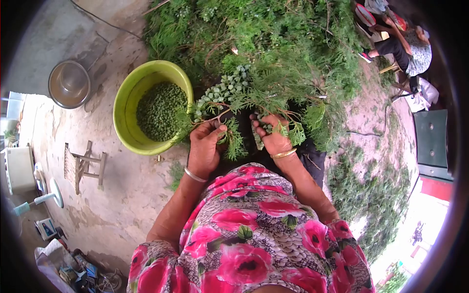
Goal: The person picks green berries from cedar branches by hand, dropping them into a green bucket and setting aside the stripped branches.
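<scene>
In the head view, a leafy evergreen branch (234, 100) with pale green seed cones (227, 88) lies across in front of me. My left hand (206, 144) pinches its thin woody stem between thumb and fingers, a green sprig hanging beside the thumb. My right hand (274, 136) is curled to the right of it, with green cones showing at its fingers; how many it holds is hidden. Left of the branch, close to my left hand, stands a yellow-green tub (122, 112) partly filled with loose green cones (162, 111).
A large heap of cut evergreen branches (273, 34) spreads ahead. A metal bowl (69, 84) and a small wooden stool (84, 163) stand on the left floor. Another person (415, 53) sits at upper right. Loose greenery (369, 195) covers the ground at right.
</scene>
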The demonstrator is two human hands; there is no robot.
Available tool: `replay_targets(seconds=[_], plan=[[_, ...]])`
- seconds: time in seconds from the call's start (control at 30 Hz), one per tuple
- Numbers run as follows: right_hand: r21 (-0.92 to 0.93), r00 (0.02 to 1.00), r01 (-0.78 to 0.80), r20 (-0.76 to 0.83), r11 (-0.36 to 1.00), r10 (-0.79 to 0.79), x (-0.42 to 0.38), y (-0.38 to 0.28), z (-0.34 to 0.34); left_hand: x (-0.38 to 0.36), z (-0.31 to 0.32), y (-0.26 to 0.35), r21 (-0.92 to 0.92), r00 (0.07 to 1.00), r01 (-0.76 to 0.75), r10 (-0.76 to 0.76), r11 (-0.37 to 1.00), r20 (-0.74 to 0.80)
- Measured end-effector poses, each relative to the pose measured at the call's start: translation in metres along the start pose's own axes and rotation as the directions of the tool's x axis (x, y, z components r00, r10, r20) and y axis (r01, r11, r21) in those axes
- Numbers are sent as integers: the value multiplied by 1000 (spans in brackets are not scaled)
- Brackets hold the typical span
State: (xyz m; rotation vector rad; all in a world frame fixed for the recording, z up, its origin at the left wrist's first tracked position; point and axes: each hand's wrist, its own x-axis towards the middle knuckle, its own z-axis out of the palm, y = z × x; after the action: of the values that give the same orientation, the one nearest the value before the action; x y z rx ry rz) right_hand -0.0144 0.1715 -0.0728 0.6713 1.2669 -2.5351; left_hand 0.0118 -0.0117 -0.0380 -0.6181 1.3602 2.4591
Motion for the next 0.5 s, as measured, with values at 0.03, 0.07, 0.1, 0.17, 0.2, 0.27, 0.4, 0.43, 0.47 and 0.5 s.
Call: replay_targets(seconds=[0.03, 0.07, 0.1, 0.17, 0.2, 0.27, 0.4, 0.43, 0.47, 0.5], plan=[[142, 1000, 5, 29, 990, -10, 4, 5, -8, -1, 2, 1, -9, 1000, 9, -9, 1000, -16], [142, 999, 7, 30, 990, -11, 9, 10, -14, -1, 3, 2, -17, 999, 18, -18, 1000, -32], [233, 995, 66, 63, 970, -83, 15, 14, -18, 0, 1, 1, -17, 999, 17, -17, 1000, -32], [324, 983, 119, 93, 938, -157, 21, 12, -23, 2, -3, -3, -13, 1000, -15, 15, 1000, -1], [352, 972, 91, 174, 932, -160, 23, 6, -23, 2, -4, -3, -13, 1000, -17, 17, 1000, -2], [378, 954, 55, 254, 924, -160, 20, -1, -19, 1, -6, -3, -10, 1000, -8, 8, 1000, 12], [300, 970, -2, 234, 954, -72, 20, -5, -25, -2, -1, 0, -31, 1000, -11, 11, 999, 5], [290, 962, -3, 263, 957, -76, 20, -4, -28, -2, -1, 0, -20, 1000, -10, 10, 1000, -5], [280, 953, -5, 293, 960, -81, 19, -4, -28, -2, -1, 0, -8, 1000, -10, 10, 1000, -16], [280, 953, -5, 292, 960, -80, 22, -3, -31, -1, -1, 0, -9, 1000, -9, 9, 1000, -17]])
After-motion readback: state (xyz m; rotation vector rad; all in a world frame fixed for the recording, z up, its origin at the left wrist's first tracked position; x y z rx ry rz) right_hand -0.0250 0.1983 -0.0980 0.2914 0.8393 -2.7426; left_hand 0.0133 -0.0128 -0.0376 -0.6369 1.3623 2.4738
